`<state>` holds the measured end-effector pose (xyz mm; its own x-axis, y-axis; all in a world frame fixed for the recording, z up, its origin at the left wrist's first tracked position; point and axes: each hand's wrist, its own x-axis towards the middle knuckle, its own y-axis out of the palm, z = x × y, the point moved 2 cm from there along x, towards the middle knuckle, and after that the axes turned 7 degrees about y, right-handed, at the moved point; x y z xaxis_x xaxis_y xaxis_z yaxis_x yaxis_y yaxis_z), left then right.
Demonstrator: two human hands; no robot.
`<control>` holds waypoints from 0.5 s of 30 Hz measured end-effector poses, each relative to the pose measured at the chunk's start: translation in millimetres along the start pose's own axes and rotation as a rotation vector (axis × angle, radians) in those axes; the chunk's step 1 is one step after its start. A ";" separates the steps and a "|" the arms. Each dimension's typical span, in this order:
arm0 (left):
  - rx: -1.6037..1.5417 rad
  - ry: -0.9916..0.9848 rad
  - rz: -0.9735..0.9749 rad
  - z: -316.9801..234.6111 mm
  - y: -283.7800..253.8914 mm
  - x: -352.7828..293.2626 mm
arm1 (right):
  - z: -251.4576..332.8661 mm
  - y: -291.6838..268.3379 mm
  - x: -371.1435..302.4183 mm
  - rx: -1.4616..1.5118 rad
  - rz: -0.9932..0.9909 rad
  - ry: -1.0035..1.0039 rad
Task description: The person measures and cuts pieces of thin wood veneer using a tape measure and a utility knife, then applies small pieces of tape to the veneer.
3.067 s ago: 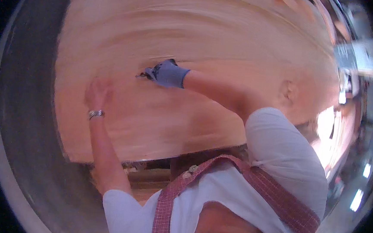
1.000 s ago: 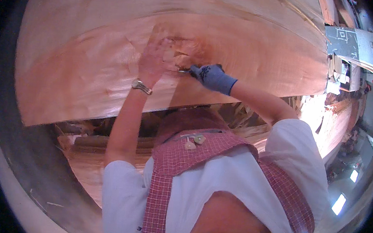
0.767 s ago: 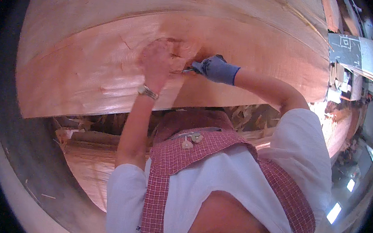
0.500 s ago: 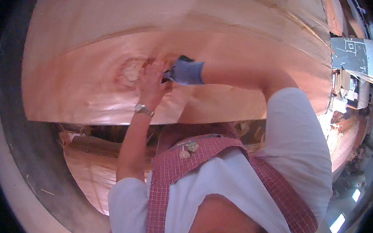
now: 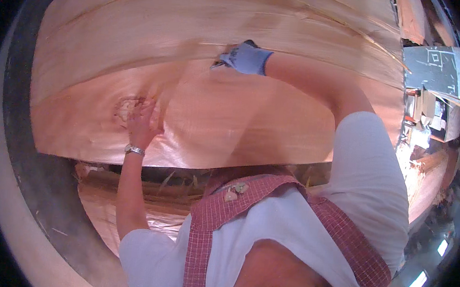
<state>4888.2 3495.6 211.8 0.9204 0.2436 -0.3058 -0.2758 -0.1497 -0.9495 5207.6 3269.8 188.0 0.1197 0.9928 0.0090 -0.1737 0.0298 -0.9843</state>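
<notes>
Left hand (image 5: 142,122): bare, spread flat at nine o'clock, pressing the veneer sheet (image 5: 253,118) beside a rough knot patch (image 5: 127,107), likely to steady it.
Right hand (image 5: 245,57): gloved (blue), at twelve o'clock, closed around a small dark tool (image 5: 218,64) whose tip meets the sheet.
Veneer sheet: spread across the bench, curving away.

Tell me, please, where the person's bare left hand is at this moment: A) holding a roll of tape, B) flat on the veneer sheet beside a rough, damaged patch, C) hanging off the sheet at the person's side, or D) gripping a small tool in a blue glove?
B: the bare left hand lies flat on the veneer sheet, right next to the rough patch.
</notes>
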 end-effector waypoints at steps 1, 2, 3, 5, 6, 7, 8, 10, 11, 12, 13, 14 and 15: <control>0.014 0.000 -0.001 -2.6 -2.0 0.8 | -15.4 1.5 -22.4 -0.006 0.045 0.086; 0.014 0.072 -0.071 -4.1 -3.8 1.3 | -27.6 6.0 -46.0 -0.008 0.090 0.177; 0.015 0.090 -0.069 -0.1 -1.7 3.9 | -40.9 10.1 -69.2 -0.010 0.134 0.271; 0.014 0.119 -0.061 -3.6 1.4 10.9 | -58.2 -6.6 -108.7 0.013 0.325 0.407; -0.060 0.058 0.023 -9.2 -3.1 11.3 | -63.4 -13.7 -127.5 0.030 0.422 0.478; -0.024 0.019 -0.038 -17.5 -4.3 17.5 | -64.3 -24.4 -141.5 0.080 0.294 0.426; 0.010 -0.019 -0.096 -21.9 -0.6 25.1 | -62.6 -31.2 -153.7 0.130 0.167 0.374; 0.069 0.222 -0.449 -62.2 31.8 60.5 | -68.6 -32.5 -165.6 0.085 0.109 0.355; 0.000 0.250 -0.484 -121.0 38.1 88.5 | -74.8 -18.0 -162.1 -0.004 0.177 0.383; -0.067 0.308 -0.531 -205.4 33.2 120.2 | -82.1 7.8 -169.6 -0.024 -0.040 0.299; -0.093 0.311 -0.477 -277.5 11.7 135.9 | -91.8 17.9 -180.8 -0.068 -0.074 0.293; -0.123 0.322 -0.421 -335.0 -13.3 147.8 | -101.5 25.9 -193.2 -0.117 -0.107 0.291; -0.066 0.243 -0.355 -349.4 -12.4 154.1 | -94.7 10.0 -199.5 -0.177 0.029 0.348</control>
<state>5130.2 3200.2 201.2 0.9956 0.0594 0.0724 0.0811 -0.1604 -0.9837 5274.5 3061.0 159.8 0.4469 0.8932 -0.0499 -0.0141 -0.0488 -0.9987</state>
